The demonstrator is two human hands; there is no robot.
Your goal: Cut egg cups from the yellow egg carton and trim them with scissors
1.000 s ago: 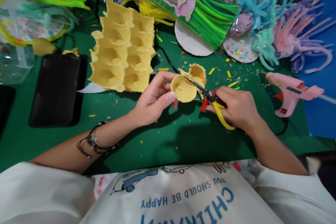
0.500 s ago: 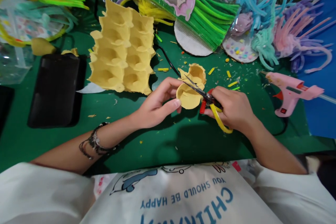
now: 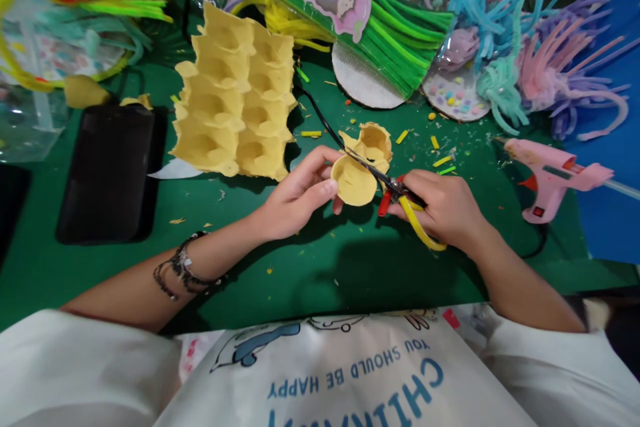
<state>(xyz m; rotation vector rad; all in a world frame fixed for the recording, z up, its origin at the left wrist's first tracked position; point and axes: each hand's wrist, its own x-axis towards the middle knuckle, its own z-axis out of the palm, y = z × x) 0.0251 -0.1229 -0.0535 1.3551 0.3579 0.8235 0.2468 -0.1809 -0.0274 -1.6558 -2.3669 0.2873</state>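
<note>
Left hand point(image 3: 300, 203) in the head cam view has a little yellow cardboard cup point(image 3: 354, 181) pinched by its left edge, thumb on the near side and fingers tucked around behind it. Right hand point(image 3: 443, 203) is curled around the handles of a pair of scissors point(image 3: 419, 225), yellow loop sticking out below the fist, a bit of red showing by the pivot. The dark blades run along the upper right edge of the cup; can't really tell whether they're biting into it or just lying across. So the cup's up in front of the person, right between both hands, over a green table point(image 3: 310, 280). Just beyond it sits another ragged yellow piece point(image 3: 377, 139), with yellow and green snippets point(image 3: 442, 161) scattered nearby. Big yellow egg tray point(image 3: 267, 117) is up past the left hand, and a black phone-looking slab point(image 3: 106, 173) lies left of that. Over on the right there's a pink glue gun point(image 3: 555, 170) on its side, well apart from the right hand. Far side of the table is piled with fuzzy stems, including a fat green bundle point(image 3: 400, 37) in clear wrap.
</note>
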